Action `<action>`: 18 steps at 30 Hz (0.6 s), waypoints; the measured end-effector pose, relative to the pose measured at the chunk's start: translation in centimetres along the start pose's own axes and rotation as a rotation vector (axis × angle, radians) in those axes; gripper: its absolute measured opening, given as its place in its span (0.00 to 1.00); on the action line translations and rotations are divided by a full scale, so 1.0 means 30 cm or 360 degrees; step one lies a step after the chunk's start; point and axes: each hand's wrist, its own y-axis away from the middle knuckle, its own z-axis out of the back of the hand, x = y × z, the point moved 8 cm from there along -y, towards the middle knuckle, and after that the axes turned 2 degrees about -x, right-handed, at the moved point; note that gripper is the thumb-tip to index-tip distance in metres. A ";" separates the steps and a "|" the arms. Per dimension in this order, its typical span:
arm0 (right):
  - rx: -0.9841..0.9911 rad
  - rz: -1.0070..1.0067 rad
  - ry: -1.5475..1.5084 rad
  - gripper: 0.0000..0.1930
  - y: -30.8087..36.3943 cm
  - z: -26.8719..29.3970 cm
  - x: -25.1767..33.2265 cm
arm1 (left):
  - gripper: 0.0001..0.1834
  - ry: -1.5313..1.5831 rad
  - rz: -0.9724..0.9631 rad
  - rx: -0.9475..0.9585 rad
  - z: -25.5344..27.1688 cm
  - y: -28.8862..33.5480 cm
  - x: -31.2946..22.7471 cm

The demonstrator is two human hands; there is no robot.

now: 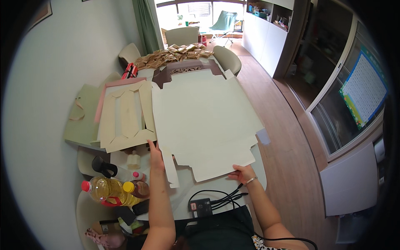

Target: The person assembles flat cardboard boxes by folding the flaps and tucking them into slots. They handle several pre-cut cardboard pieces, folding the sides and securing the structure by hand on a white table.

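A large flat cardboard box blank [204,112], cream-white with notched corners and flaps, spreads over the middle of the table. My right hand [243,174] grips its near edge toward the right corner, thumb on top and fingers mostly underneath. At the near left edge, my left hand [156,158] holds the same blank, its thumb pointing up and its other fingers largely hidden. To the left of the blank, and close to my left hand, lies a second cardboard piece [110,121], beige with cut-out openings and folded strips.
Packets [175,54] are heaped at the table's far end. A green paper bag [85,114] leans left. Near left stand an oil bottle [106,189], a yellow-capped bottle [139,189] and a black-topped bottle [104,166]. A black device [201,207] with cables lies before me. Chairs [227,60] flank the table.
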 end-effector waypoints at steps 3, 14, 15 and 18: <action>0.0010 -0.0038 0.0022 0.22 -0.004 0.021 0.009 | 0.37 -0.0026 0.0036 0.0322 0.080 -0.117 0.040; -0.0281 0.0452 -0.0120 0.26 -0.124 0.270 0.189 | 0.21 -0.0292 0.0003 0.0274 0.035 -0.124 0.135; -0.0332 0.0527 -0.0159 0.27 -0.160 0.304 0.231 | 0.20 -0.0392 -0.0024 0.0300 -0.008 -0.097 0.148; -0.0286 0.0723 -0.0277 0.28 -0.195 0.374 0.348 | 0.15 -0.0590 -0.0136 0.0320 -0.159 0.011 0.148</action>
